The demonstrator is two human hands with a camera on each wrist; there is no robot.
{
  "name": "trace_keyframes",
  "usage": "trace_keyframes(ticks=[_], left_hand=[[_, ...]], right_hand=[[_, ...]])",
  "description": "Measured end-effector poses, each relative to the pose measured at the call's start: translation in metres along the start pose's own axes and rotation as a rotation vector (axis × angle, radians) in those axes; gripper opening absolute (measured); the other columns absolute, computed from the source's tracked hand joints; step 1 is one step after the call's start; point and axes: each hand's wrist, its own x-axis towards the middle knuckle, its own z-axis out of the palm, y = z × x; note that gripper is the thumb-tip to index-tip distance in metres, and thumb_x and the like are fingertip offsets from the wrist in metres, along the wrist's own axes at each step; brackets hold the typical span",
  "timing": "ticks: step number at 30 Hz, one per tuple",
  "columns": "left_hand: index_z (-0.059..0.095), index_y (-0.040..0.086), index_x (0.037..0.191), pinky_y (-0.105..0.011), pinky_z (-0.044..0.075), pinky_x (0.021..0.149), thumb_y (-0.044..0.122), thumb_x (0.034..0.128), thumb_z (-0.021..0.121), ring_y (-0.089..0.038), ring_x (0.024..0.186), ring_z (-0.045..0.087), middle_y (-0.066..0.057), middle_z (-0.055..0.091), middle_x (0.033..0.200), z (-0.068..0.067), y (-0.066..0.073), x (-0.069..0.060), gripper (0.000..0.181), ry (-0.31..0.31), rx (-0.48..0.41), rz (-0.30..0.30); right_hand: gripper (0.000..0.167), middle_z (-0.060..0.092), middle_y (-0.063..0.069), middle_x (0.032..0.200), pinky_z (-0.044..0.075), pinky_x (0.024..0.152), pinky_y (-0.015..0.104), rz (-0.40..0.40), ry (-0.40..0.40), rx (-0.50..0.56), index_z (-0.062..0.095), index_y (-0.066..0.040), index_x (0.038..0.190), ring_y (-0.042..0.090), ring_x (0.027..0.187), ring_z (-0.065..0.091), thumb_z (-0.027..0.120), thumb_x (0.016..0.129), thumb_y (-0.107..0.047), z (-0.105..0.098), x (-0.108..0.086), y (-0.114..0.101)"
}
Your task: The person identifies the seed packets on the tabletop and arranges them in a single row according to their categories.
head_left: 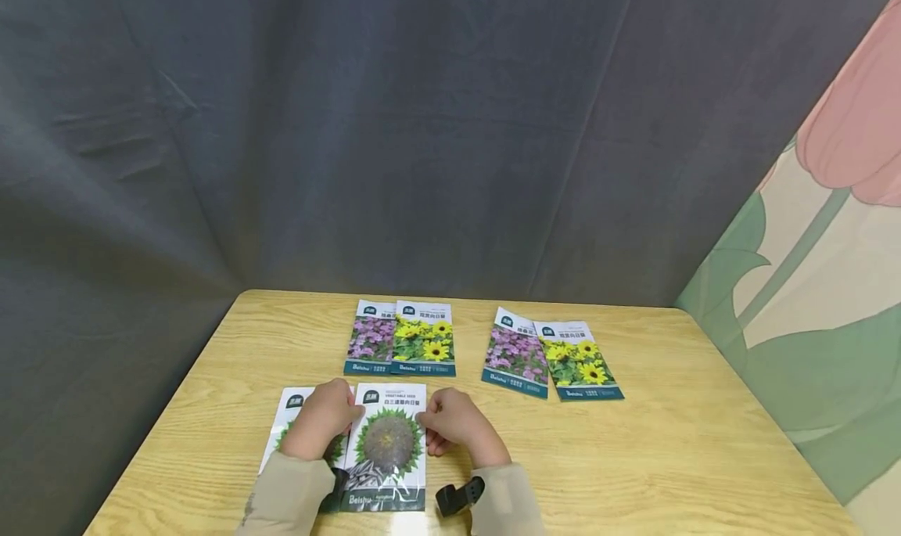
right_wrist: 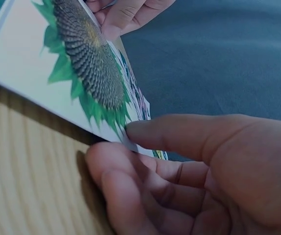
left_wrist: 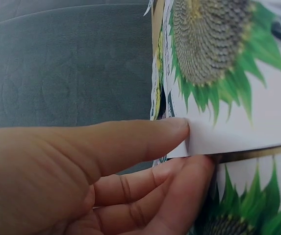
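A white seed packet [head_left: 389, 442] with a large sunflower head printed on it is held near the table's front, slightly raised at its edge in the right wrist view. My left hand [head_left: 324, 420] pinches its left edge between thumb [left_wrist: 165, 134] and fingers. On the opposite edge, my right hand [head_left: 461, 422] pinches it the same way, thumb [right_wrist: 160, 132] on the printed face. A second packet with the same sunflower print [head_left: 281, 419] lies to the left, partly hidden under my left hand and forearm.
Behind, a purple-flower packet [head_left: 369, 340] lies partly under a yellow-flower packet [head_left: 425, 340]. Farther right, another purple-flower packet [head_left: 514, 356] and yellow-flower packet [head_left: 580, 364] overlap slightly. The wooden table [head_left: 669, 458] ends at a dark curtain [head_left: 450, 168] behind.
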Motion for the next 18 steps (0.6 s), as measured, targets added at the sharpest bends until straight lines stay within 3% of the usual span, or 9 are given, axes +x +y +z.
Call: trace_keyframes(ticks=[6,14,18], left_hand=[[0.045,0.013,0.055,-0.029,0.036,0.051,0.007,0.0926,0.069,-0.015,0.045,0.041,-0.002,0.048,0.049,-0.0003,0.0012,-0.0018,0.046,0.004,-0.006,-0.007],[0.053,0.008,0.076,-0.031,0.038,0.052,0.006,0.094,0.069,-0.019,0.051,0.047,-0.007,0.052,0.059,-0.0038,0.002,-0.0048,0.025,-0.012,-0.04,0.041],[0.054,0.008,0.077,-0.031,0.037,0.051,0.007,0.0947,0.069,-0.018,0.051,0.046,-0.007,0.053,0.059,-0.003,0.0008,-0.0051,0.023,-0.025,-0.031,0.055]], right_hand=[[0.024,0.061,0.009,0.058,0.057,0.046,0.03,-0.018,0.007,-0.017,0.059,-0.001,0.077,0.012,0.044,0.058,0.066,0.098,-0.009,0.0,0.0006,0.0025],[0.022,0.062,0.009,0.059,0.055,0.045,0.028,-0.025,0.006,-0.026,0.059,-0.002,0.077,0.011,0.043,0.058,0.068,0.096,-0.007,-0.0012,0.0037,0.0036],[0.022,0.062,0.009,0.059,0.055,0.045,0.027,-0.019,-0.003,-0.022,0.059,-0.002,0.077,0.012,0.044,0.058,0.068,0.096,-0.006,-0.0012,0.0035,0.0041]])
